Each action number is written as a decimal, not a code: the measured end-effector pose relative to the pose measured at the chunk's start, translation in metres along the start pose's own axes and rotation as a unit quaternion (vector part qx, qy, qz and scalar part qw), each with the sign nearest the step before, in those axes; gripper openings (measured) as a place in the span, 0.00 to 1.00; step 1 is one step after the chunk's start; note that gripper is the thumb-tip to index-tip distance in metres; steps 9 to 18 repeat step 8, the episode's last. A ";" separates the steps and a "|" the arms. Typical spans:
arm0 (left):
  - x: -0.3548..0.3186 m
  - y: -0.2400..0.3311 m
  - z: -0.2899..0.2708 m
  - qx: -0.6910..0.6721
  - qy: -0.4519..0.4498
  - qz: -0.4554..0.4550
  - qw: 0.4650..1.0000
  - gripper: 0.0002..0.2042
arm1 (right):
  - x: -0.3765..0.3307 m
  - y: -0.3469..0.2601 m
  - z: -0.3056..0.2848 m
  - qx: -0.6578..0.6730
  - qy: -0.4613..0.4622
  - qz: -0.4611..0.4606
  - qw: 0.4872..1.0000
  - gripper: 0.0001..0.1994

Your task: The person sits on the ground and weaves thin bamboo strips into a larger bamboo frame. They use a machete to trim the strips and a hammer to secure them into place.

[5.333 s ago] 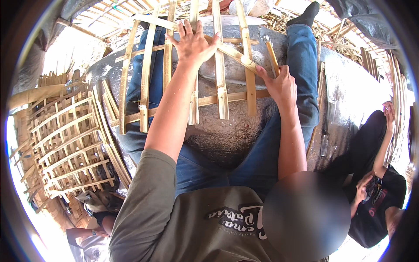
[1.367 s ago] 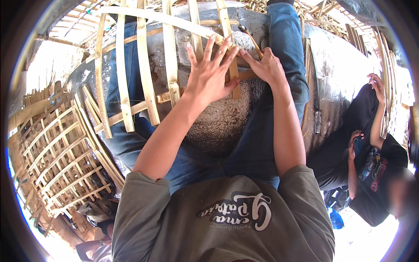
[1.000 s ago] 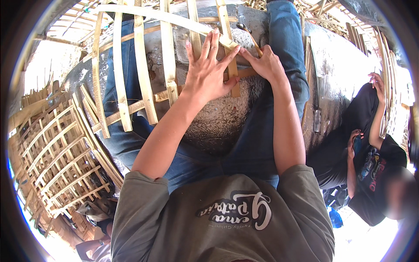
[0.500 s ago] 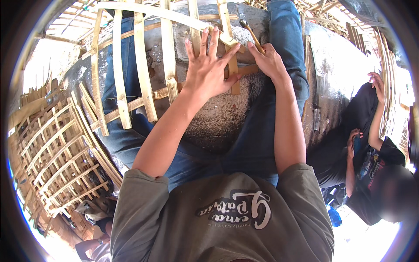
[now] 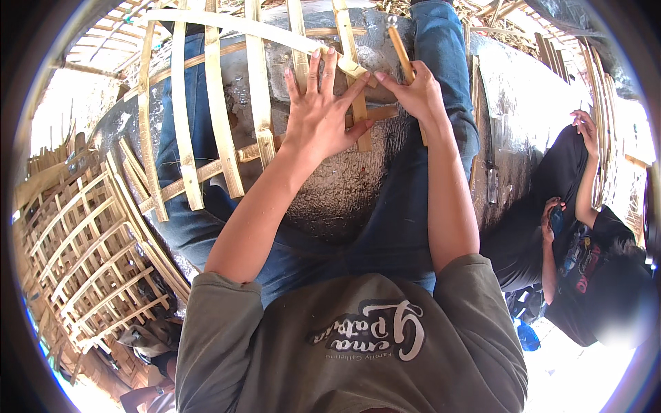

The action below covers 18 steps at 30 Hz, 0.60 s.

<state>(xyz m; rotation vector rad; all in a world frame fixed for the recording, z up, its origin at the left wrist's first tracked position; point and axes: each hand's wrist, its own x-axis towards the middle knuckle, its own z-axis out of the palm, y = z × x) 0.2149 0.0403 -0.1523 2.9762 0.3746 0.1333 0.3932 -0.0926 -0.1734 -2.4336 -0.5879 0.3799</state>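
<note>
My left hand (image 5: pixel 320 113) lies spread over a frame of pale bamboo slats (image 5: pixel 220 103), its fingertips on a long crosswise strip (image 5: pixel 255 29). Its index finger reaches toward the strip's right end (image 5: pixel 352 67), close to my right thumb. My right hand (image 5: pixel 418 93) is closed round the wooden handle of a hammer (image 5: pixel 399 54); the small metal head points away from me. Whether a nail sits under my fingertips is too small to tell. The slats rest over my legs and a dark, shiny sheet (image 5: pixel 344 193).
On the left stands a finished-looking woven bamboo lattice (image 5: pixel 96 255). A co-worker in dark clothes (image 5: pixel 544 199) sits at the right beside upright bamboo strips (image 5: pixel 606 131). Another person's arm (image 5: pixel 141 396) shows at the lower left. A blue object (image 5: pixel 528 336) lies low on the right.
The hammer has swung more upright in my right hand, its head now farther away. My left hand stays spread on the slats; the whole scene has shifted slightly left.
</note>
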 end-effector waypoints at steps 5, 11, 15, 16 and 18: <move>0.001 0.001 -0.001 0.009 -0.014 -0.008 1.000 0.42 | 0.000 0.004 0.003 0.046 -0.048 -0.001 0.998 0.39; 0.001 0.000 0.004 0.021 -0.021 -0.008 1.000 0.45 | -0.001 -0.001 0.001 -0.002 -0.044 0.001 0.999 0.38; 0.001 0.000 0.004 0.021 -0.021 -0.008 1.000 0.45 | -0.001 -0.001 0.001 -0.002 -0.044 0.001 0.999 0.38; 0.001 0.000 0.004 0.021 -0.021 -0.008 1.000 0.45 | -0.001 -0.001 0.001 -0.002 -0.044 0.001 0.999 0.38; 0.001 0.000 0.004 0.021 -0.021 -0.008 1.000 0.45 | -0.001 -0.001 0.001 -0.002 -0.044 0.001 0.999 0.38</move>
